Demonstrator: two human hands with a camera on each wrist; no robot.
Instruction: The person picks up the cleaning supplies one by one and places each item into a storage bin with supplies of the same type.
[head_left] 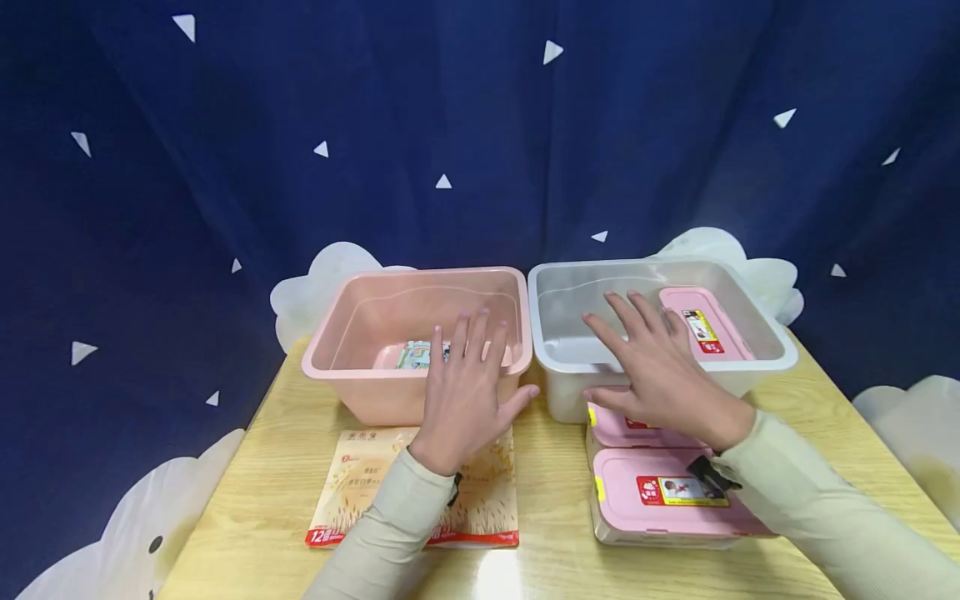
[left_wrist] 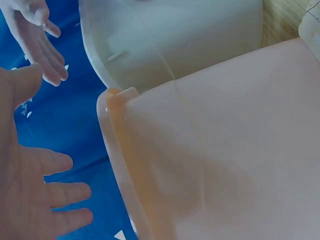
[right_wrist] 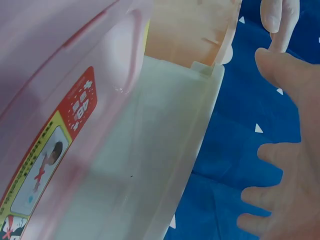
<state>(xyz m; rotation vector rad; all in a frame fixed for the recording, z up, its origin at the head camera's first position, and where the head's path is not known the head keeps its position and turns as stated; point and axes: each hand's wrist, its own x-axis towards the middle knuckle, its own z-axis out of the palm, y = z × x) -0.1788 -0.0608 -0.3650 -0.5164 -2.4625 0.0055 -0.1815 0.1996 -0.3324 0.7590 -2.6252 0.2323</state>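
Note:
My left hand (head_left: 467, 387) hovers over the near rim of a pink plastic bin (head_left: 360, 333), fingers straight and holding nothing. In the bin's bottom lies a small green and white printed packet (head_left: 414, 355), partly hidden by that hand. My right hand (head_left: 660, 367) is spread above the near side of a whitish plastic bin (head_left: 570, 325), also holding nothing. Inside this bin, on its right, sits a pink-lidded box (head_left: 697, 323). In both wrist views the fingers stand apart from the bins, as the left hand (left_wrist: 35, 185) and right hand (right_wrist: 285, 165) show.
Two more pink-lidded boxes (head_left: 675, 492) stand before the whitish bin, partly under my right arm. A flat beige printed packet (head_left: 480, 500) lies on the wooden table (head_left: 262, 492) before the pink bin. A dark blue curtain (head_left: 480, 108) hangs behind.

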